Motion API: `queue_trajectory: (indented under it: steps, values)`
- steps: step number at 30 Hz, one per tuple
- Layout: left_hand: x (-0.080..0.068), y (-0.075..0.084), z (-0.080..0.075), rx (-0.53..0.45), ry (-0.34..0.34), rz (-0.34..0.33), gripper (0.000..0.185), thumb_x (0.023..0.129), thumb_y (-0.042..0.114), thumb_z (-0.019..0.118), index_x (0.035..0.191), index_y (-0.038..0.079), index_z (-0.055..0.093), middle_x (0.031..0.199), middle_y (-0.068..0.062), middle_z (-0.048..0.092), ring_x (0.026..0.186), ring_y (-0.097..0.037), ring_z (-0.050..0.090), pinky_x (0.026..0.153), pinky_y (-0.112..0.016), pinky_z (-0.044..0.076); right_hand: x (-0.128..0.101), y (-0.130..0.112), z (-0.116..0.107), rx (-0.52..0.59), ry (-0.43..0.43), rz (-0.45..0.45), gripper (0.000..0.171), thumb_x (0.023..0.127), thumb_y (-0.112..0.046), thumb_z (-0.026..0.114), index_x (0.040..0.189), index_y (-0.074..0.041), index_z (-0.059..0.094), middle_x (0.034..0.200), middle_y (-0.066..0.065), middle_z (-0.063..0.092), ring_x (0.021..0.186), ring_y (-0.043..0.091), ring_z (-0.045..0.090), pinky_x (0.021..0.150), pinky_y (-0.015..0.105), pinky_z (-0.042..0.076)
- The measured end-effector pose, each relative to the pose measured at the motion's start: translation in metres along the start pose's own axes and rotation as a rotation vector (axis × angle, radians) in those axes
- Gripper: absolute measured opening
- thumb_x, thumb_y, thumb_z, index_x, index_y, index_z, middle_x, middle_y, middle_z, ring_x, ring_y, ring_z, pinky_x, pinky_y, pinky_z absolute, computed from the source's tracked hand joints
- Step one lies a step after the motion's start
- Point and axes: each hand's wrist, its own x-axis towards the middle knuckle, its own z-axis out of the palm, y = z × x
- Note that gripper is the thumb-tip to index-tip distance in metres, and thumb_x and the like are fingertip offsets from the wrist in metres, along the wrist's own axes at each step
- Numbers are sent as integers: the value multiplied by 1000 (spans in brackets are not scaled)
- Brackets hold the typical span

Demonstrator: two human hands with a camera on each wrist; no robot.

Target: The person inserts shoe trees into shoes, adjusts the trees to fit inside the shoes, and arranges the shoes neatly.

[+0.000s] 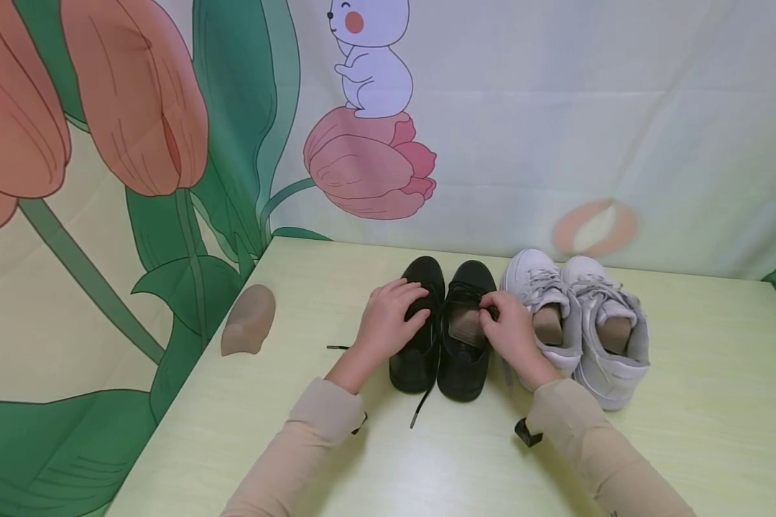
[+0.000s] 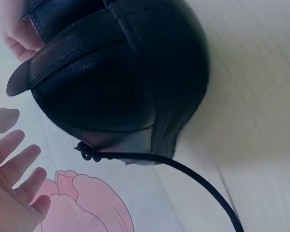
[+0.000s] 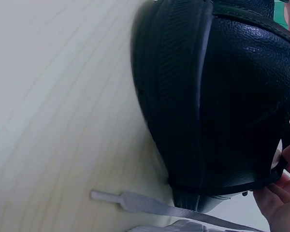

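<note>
Sleeves: two beige sleeves enter from the bottom of the frame.
Left hand (image 1: 388, 322): fingers spread flat over the left black shoe (image 1: 419, 337) at frame centre.
Right hand (image 1: 509, 332): fingertips pinching the opening edge of the right black shoe (image 1: 467, 337) (a brown insert shows inside).
White sneakers (image 1: 582, 323): just right, on the bench (image 1: 685, 402).
Brown shoe insert (image 1: 248, 320): lying apart, left of centre.

white sneakers (image 1: 578, 316), brown insert (image 1: 248, 319), green table (image 1: 718, 402)
</note>
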Motion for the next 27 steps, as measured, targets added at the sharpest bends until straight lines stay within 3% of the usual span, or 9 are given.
queue_trajectory:
  steps: [12,20,27]
  values:
    - [-9,-7,-14,8,33,-9,28,81,22,63,107,11,63,112,-5,62,113,-23,51,94,-40,37,-1,1,0,3,-9,7,8,75,-2,57,82,-2,61,88,14,62,87,27,57,78,39,43]
    - [-15,-18,-20,13,30,-48,27,80,22,64,105,12,64,110,-4,63,112,-23,51,95,-41,37,0,2,1,3,3,-5,8,75,-3,57,82,-2,61,87,13,61,86,27,57,77,39,44]
    - [-20,-27,-21,18,62,-40,25,79,21,65,102,11,65,108,-5,64,110,-24,52,93,-41,38,0,4,2,0,7,-21,8,75,-4,56,81,-3,60,86,13,61,84,27,57,76,40,43]
